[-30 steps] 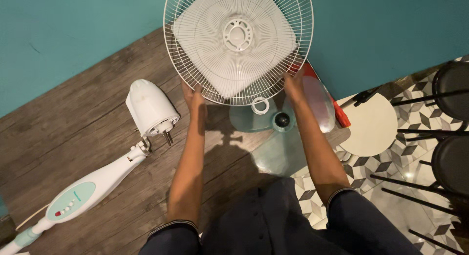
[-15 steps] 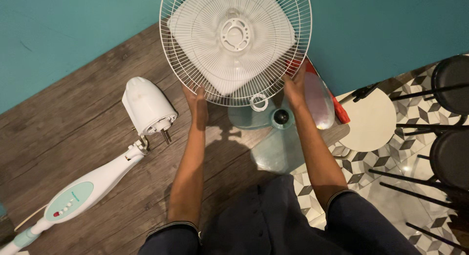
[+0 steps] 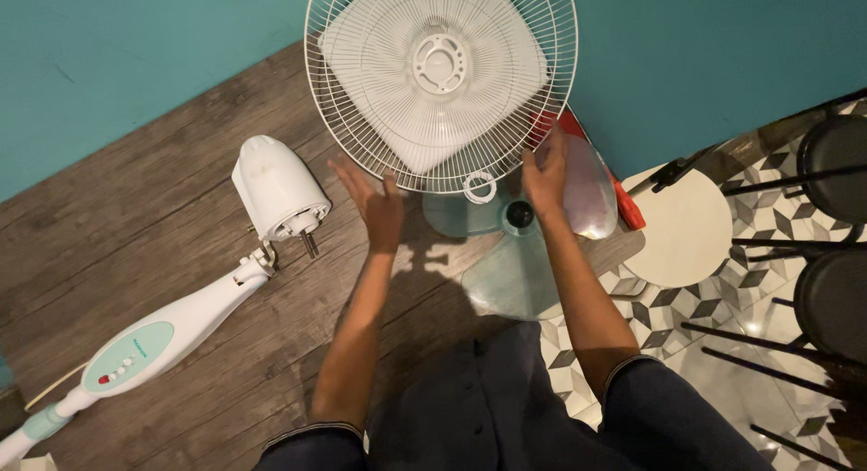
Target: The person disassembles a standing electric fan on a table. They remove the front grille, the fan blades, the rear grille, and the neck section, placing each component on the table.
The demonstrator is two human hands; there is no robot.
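A round white wire fan guard point(image 3: 440, 78) leans upright against the teal wall. My left hand point(image 3: 375, 205) is just below its lower left rim, fingers spread, holding nothing. My right hand point(image 3: 545, 175) is at the lower right rim, fingers apart, close to or touching the wires. Under the guard lies a translucent teal fan blade point(image 3: 515, 263) with a dark hub. To the left on the wooden floor lies the white fan motor head point(image 3: 278, 193) on its stand pole point(image 3: 158, 340) with a teal button panel.
A red flat object point(image 3: 623, 200) sits behind the blade by the wall. A round white stool top point(image 3: 682, 227) and black stools point(image 3: 835, 299) stand at the right on patterned tile. My knees in dark trousers point(image 3: 506, 408) fill the bottom.
My left hand has let go of the guard's rim and pulled back with fingers spread. The right hand has loosened and slid slightly. The guard now rests against the wall.
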